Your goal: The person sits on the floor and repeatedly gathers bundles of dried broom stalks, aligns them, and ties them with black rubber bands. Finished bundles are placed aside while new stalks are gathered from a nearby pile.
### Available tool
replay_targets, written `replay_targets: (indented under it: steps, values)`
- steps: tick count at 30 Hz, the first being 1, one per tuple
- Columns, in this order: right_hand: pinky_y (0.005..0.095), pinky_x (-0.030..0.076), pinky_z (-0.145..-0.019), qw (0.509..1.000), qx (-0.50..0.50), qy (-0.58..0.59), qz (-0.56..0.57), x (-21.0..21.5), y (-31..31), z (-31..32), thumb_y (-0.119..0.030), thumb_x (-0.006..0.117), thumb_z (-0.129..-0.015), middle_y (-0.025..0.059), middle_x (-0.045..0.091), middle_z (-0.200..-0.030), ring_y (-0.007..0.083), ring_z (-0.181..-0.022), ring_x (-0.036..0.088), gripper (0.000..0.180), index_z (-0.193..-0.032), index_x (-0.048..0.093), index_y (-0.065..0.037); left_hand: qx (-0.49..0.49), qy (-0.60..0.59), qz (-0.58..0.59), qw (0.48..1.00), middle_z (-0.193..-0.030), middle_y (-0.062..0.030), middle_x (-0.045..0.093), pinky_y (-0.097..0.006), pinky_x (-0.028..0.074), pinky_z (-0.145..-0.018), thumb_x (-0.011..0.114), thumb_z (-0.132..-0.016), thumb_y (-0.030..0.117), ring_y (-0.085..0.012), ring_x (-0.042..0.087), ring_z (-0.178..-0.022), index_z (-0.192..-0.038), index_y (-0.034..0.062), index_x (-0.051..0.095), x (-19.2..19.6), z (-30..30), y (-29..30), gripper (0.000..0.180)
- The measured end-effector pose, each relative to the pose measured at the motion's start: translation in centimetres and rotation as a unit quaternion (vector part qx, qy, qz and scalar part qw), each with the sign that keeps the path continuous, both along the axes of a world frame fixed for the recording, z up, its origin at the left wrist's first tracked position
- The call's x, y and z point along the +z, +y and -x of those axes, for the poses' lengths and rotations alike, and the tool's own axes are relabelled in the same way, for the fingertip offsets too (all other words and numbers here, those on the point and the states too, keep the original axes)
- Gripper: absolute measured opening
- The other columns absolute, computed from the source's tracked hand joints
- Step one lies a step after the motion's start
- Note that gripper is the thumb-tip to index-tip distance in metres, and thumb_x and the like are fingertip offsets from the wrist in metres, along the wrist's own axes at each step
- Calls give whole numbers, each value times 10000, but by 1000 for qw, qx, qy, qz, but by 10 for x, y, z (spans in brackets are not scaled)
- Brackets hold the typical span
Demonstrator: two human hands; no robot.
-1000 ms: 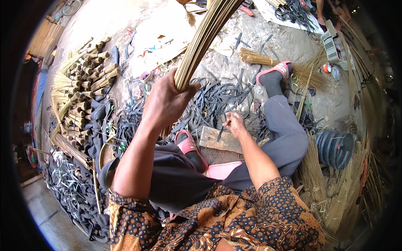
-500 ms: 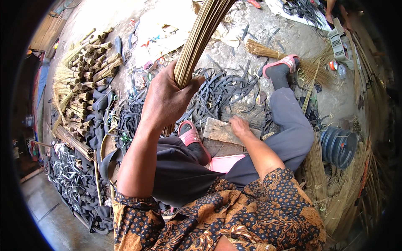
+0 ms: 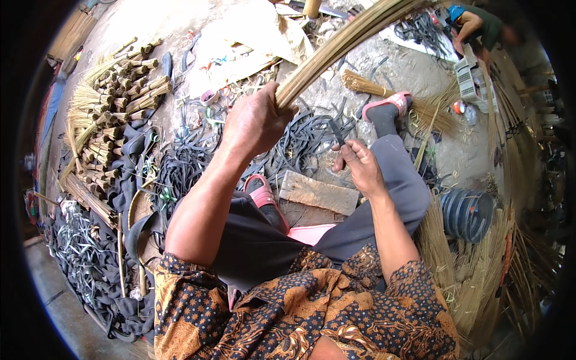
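Right up close, the patterned shirt fills the near side of the wooden board, our landmark here, and the dark trousers spread just this side of it. Now the hands! The left hand, up and to the left of the board, is clenched firmly around a thick bundle of thin sticks, which slants away up and to the right, passing well beyond the board. And the right hand, over by the board's right end, has its fingers curled on a slim dark piece that pokes up past them; blade or strip, I can't tell from here.

A pink sandal sits just left of the board. Out to the right of it, a ribbed bluish container lies among long loose stalks. Left of the board it's a dark tangle of scraps; just beyond it, a tangle of flat black strips.

Farther on, beyond the board to the left, a big heap of short stick bundles; beyond it to the right, a tied bundle beside the other foot. And farthest of all, beyond the board at far right, another person bends near a pale plastic crate.
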State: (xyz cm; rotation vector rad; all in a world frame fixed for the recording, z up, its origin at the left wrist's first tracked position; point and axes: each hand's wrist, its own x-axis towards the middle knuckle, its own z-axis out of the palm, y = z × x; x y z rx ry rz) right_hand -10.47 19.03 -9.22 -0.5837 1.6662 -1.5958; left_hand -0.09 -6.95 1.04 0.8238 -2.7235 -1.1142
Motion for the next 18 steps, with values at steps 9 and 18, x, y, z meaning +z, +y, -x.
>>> replay_targets:
  steps: [9, 18]
  values:
    - [198, 381, -477, 992, -93, 80, 32, 96, -47, -48, -242, 582, -1101, -50, 545, -628, 16, -529, 490, 259, -987, 676, -28, -63, 55, 114, 990, -789, -263, 706, -552, 556, -632, 694, -974, 339, -464, 716, -749, -1155, 25, 536, -25, 1, 41, 395]
    - [225, 354, -470, 990, -95, 93, -38, 98, -60, -48, -257, 601, -1080, -64, 521, -593, 20, -505, 463, 297, -903, 680, -32, -86, 66, 117, 987, -802, -223, 723, -553, 551, -610, 662, -950, 249, -439, 718, -715, -1445, 92, 433, -21, -8, 55, 568]
